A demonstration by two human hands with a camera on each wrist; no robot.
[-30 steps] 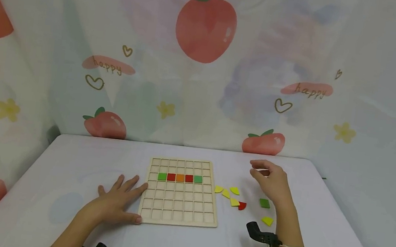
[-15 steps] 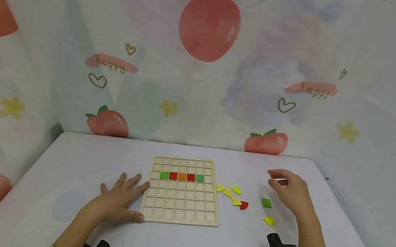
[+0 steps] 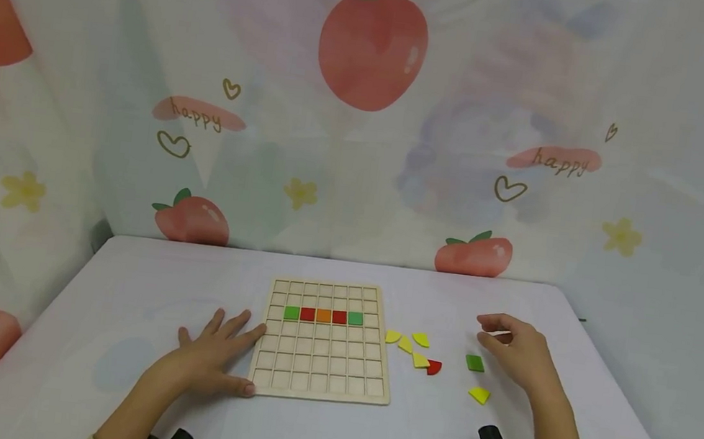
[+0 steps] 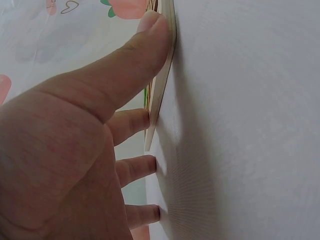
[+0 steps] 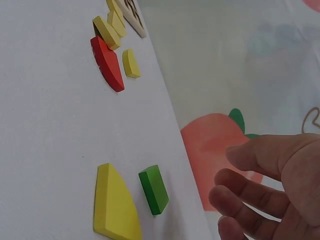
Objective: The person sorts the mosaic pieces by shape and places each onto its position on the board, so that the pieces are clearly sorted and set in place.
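A fabric backdrop [image 3: 269, 29] printed with peaches, hearts and flowers rises behind the far edge of a white table [image 3: 188, 284].

The wooden grid board [image 3: 320, 364] lies flat about midway between the table's left and right edges, its top short of the far edge. It has seven rows of seven square compartments. The third row from the far side holds five tiles, filling its second to sixth compartments, left to right: a green square [image 3: 292, 313], a red square [image 3: 307, 314], an orange square [image 3: 323, 316], a second red square [image 3: 339, 317] and a bluish-green square [image 3: 355, 318].

The left hand [image 3: 212, 359] is spread, thumb on the board's near left corner, index fingertip at its left side, other fingertips on the table. The right hand [image 3: 519, 351] hangs above the table toward its right edge, fingers loosely bent, thumb and index apart.

Seven loose pieces lie between the board and the table's right edge: four yellow wedges [image 3: 421, 360] beside the board, one touching a red wedge [image 3: 434, 368]; nearer the right hand, a green tile [image 3: 475, 363] and a fifth yellow wedge [image 3: 479, 395].
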